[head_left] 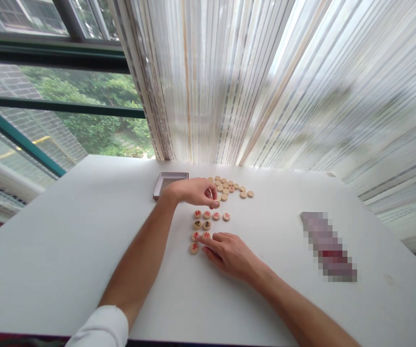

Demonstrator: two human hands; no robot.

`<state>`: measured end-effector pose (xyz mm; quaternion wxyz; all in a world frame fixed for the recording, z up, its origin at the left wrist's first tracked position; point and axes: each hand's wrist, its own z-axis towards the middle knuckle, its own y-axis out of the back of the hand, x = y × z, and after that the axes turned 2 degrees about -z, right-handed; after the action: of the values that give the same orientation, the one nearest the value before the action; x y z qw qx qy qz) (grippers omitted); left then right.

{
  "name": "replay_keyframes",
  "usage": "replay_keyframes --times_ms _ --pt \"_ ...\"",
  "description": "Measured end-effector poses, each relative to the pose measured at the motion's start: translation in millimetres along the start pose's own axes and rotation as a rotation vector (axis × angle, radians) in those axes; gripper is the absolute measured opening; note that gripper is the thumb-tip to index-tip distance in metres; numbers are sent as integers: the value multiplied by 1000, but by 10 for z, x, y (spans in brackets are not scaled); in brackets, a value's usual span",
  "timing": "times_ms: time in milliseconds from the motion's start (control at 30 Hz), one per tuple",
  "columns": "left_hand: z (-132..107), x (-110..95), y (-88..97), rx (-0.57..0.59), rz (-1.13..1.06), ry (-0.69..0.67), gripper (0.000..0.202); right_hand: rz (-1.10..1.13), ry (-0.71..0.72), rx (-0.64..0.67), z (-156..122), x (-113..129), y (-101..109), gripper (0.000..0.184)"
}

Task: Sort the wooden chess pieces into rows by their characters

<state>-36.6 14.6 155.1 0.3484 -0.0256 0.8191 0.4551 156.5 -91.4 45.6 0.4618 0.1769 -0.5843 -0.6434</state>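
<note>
Nine xiangqi pieces lie face-up in rows mid-surface, while the loose heap near the far edge is not yet laid out. The left hand pinches a single piece beside the heap. The right hand, fingers extended, touches the rows.

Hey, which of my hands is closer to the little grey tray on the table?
Left. The left hand sits just right of the grey tray; the right hand is nearer the camera, at the wooden discs.

The round game pieces at frame centre appear to be pale, smooth wood. The table surface is white and matt. The curtain in the upper right is thin, sheer striped cloth.
</note>
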Motion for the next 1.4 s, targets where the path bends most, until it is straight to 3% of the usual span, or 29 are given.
replay_keyframes --times_ms 300,567,633,700,867,1000,1133,1200,1267,1333,1400 --pt "1 2 2 6 10 -1 33 105 -28 -92 -21 -55 39 22" --pt "52 9 -27 53 2 -5 32 279 -271 -489 -32 -324 132 9" --pt "84 -9 -51 91 -2 -25 33 322 -296 -546 -24 -356 138 19" --pt "113 -33 -79 134 -6 -53 34 366 -309 -568 -14 -358 135 27" --pt "154 -98 -139 182 -1 -116 32 510 -351 -574 15 -309 128 17" --pt "172 -128 -164 179 -19 -121 33 689 -379 -565 28 -294 111 20" --pt "138 -58 -113 182 -25 -72 35 740 -398 -571 25 -312 75 19" --pt "103 30 -58 83 17 -16 34 718 -412 -571 20 -322 62 18" --pt "80 137 -9 21 75 95 34 691 -420 -568 16 -328 56 17" --pt "85 237 12 33 96 235 38 674 -416 -564 16 -331 54 17" --pt "123 316 1 56 84 279 41 665 -408 -563 19 -333 52 16"
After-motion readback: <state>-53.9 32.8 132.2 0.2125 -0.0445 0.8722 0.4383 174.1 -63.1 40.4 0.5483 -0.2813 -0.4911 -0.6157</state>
